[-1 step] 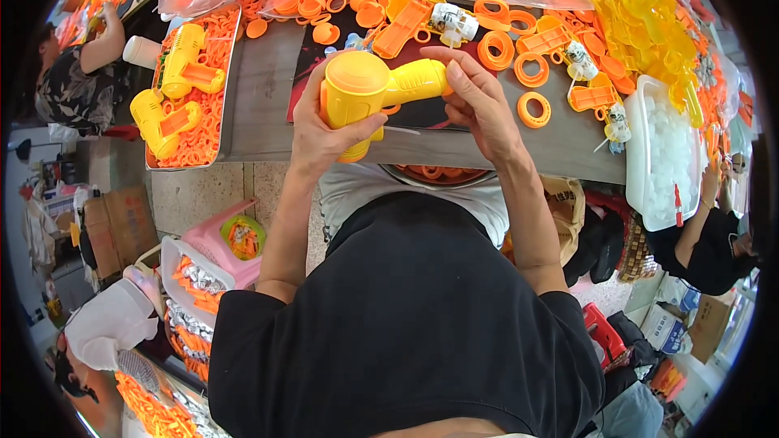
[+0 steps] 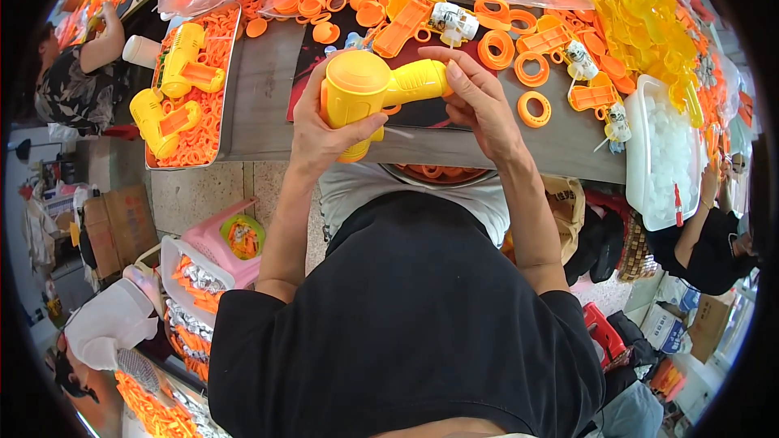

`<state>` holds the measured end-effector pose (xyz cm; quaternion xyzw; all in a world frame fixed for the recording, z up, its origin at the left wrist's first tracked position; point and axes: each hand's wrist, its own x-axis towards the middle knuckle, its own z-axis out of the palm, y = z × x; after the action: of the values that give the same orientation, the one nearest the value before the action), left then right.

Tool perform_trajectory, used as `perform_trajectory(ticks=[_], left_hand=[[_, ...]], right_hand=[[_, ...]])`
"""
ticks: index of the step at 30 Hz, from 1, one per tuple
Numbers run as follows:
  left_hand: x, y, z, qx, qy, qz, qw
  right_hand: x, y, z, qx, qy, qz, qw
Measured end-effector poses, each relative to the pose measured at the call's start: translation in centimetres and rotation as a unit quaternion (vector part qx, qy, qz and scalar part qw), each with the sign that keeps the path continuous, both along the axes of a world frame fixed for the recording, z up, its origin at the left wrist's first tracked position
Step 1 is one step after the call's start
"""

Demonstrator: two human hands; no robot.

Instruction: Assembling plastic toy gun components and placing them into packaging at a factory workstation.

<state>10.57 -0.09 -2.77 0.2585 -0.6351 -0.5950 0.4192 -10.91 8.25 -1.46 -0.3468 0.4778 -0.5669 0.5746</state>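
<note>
In the frame's upper left-centre, bare counter [image 2: 268,93] leaves a passage beside a heaped tray [image 2: 230,81], while orange rings [image 2: 484,52] and a white tub [image 2: 639,154] obstruct the upper right.

1 head-height view, steeply downward (fisheye)

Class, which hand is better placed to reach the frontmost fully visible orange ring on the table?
Right hand, probably: nearer the orange ring; the left hand grips the thick yellow body.
</note>
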Motion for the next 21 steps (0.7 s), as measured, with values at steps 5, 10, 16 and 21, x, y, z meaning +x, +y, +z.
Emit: perform_trajectory(ticks=[5,10,16,21], left_hand=[[0.1,-0.1,0.0,0.031,-0.030,-0.025,0.999],[0.7,-0.1,-0.4,0.123,-0.049,-0.055,0.990],[-1.4,2.0,-1.0,0.189,-0.054,-0.081,0.977],[-2.1,3.1,0.5,0.146,-0.069,-0.078,0.984]], right_hand=[[-0.5,-0.5,-0.4,-0.151,0.285,0.001,0.947],[-1.0,-0.5,-0.6,-0.169,0.254,0.052,0.951],[-0.9,-2.6,-0.6,-0.087,-0.142,0.182,0.969],[-1.1,-1.8,-0.6,-0.035,-0.117,0.124,0.985]])
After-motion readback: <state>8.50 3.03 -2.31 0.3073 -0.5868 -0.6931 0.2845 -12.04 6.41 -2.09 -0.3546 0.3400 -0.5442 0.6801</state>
